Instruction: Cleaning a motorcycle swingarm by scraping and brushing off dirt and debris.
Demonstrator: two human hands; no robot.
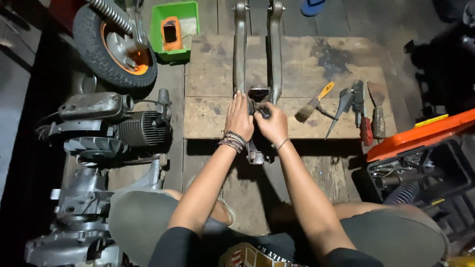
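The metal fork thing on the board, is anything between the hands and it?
No. Both the left hand and the right hand are already on the metal fork part, gripping its dark joint on the wooden board. The paintbrush and other tools lie off to the right, out of the way.

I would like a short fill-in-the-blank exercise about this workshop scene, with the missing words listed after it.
1. Both hands, left hand and right hand, work on a grey metal fork-shaped part lying on a ____ board.
2. The wooden-handled paintbrush lies to the ____ of the hands.
3. The black tyre has an ____ rim.
4. The square plastic tub is ____.

Missing words: wooden; right; orange; green
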